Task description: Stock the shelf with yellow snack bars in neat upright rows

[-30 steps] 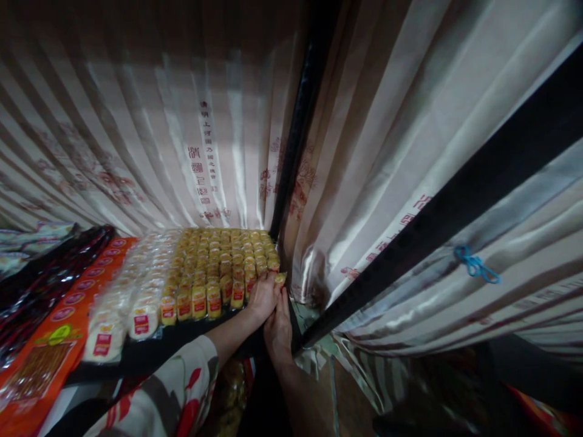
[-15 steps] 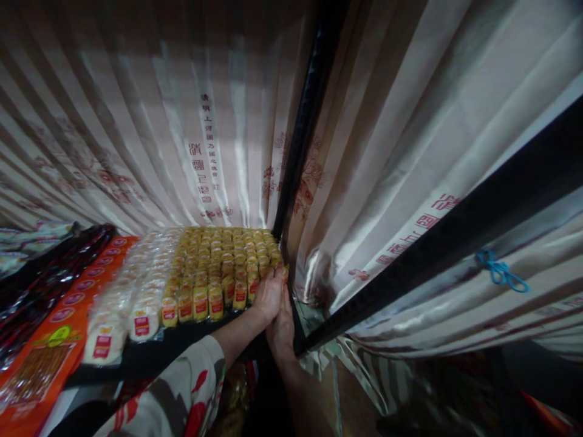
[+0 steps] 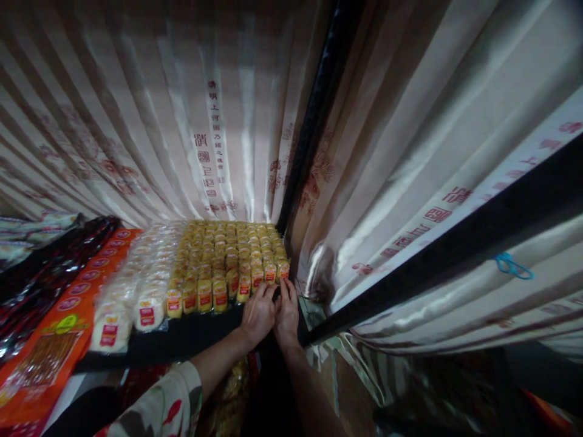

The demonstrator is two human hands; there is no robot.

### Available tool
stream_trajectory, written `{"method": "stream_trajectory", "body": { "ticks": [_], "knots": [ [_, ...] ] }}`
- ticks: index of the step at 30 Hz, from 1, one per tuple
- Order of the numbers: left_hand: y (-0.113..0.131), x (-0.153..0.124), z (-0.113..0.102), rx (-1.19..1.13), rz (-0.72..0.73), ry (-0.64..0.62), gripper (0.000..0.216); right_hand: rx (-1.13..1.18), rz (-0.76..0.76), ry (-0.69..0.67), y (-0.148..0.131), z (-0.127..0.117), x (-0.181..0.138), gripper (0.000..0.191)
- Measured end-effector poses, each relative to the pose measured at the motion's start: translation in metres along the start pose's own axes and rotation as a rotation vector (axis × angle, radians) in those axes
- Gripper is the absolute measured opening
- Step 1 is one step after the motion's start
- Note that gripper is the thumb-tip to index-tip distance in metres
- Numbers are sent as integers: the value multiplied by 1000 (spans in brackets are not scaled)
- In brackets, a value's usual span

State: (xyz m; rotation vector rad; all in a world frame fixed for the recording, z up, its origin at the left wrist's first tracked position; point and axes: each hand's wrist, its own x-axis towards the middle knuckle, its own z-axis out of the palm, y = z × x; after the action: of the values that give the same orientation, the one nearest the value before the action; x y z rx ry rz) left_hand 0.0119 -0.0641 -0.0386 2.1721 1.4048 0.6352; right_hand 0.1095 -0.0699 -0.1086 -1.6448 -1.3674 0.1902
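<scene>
Small yellow snack packets (image 3: 204,294) with red labels stand upright in several tight rows on a black shelf (image 3: 186,332). At the right front end of these rows, my left hand (image 3: 259,315) is closed with its fingers bent, close to the lower fronts of the packets; whatever they hold is hidden. Beside it, almost touching, my right hand (image 3: 286,315) has its fingertips pinched at the base of the rightmost front packet (image 3: 283,269). White round packets (image 3: 150,311) line up just left of the yellow ones.
Orange snack bags (image 3: 68,328) and dark shiny packets (image 3: 59,261) lie to the left. Pale printed curtains (image 3: 246,133) hang behind and at the right. A black upright post (image 3: 314,115) stands at the back corner, and a black rail (image 3: 410,252) slants across the right, with a blue tie (image 3: 514,266).
Both hands have drawn back toward me from the right side of the yellow rows. Their fingers, stretched out before, are now bent at the front, and the right front packets show. The view has shifted slightly.
</scene>
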Motion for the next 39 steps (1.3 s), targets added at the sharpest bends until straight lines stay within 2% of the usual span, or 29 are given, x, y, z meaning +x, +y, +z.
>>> {"method": "stream_trajectory", "body": {
  "ticks": [9, 15, 26, 30, 34, 37, 39],
  "knots": [
    [-11, -9, 10, -70, 26, 7, 42, -22, -22, -40, 2, 2, 1, 52],
    [-15, -18, 11, -114, 44, 32, 45, -45, -29, 24, 0, 1, 2, 49],
    [-22, -35, 10, -195, 119, 107, 43, -67, -74, 57, -6, -3, 6, 44],
    [-26, -65, 6, -267, 173, 123, 41, -52, -106, 68, -20, -11, 3, 39],
    [-37, -117, 5, -325, 156, 110, 34, 66, -96, 75, -49, -18, -22, 33],
    [-53, -157, 8, -347, 78, 74, 29, 251, -75, -78, -77, -19, -64, 27],
    [-70, -177, 9, -350, -140, 1, 25, 328, -33, -243, -92, -12, -98, 25]
  ]
}}
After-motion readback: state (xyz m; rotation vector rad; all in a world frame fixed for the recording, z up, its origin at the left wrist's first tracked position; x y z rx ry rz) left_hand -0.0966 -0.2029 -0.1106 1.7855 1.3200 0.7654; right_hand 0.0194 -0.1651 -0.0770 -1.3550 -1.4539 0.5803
